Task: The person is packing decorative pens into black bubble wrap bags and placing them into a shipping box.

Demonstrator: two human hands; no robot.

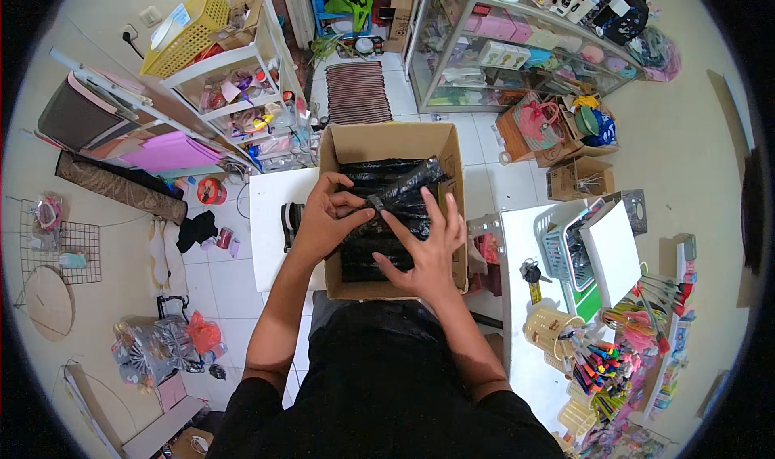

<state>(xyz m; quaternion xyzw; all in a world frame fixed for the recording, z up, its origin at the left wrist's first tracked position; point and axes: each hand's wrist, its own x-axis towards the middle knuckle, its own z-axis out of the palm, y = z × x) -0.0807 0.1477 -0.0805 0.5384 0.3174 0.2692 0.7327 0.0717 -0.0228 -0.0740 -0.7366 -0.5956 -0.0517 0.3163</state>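
An open cardboard box (387, 142) in front of me holds several long bundles wrapped in shiny black plastic (376, 269). One black plastic-wrapped bundle (412, 180) lies slantwise on top, its far end raised toward the box's right wall. My left hand (335, 215) pinches the near-left end of this bundle between thumb and fingers. A small greyish strip (375, 203), perhaps tape, shows at that end. Over the bundles, my right hand (427, 238) has its fingers spread, the index fingertip close to or touching the strip. The left palm and fingers hide part of the bundle.
A white table (266, 229) stands left of the box, with black-and-white rolls (292, 226) on it. To the right, another white table (514, 229) bears a blue plastic basket (560, 256), keys (531, 271) and pen holders. A glass display case (424, 53) stands ahead.
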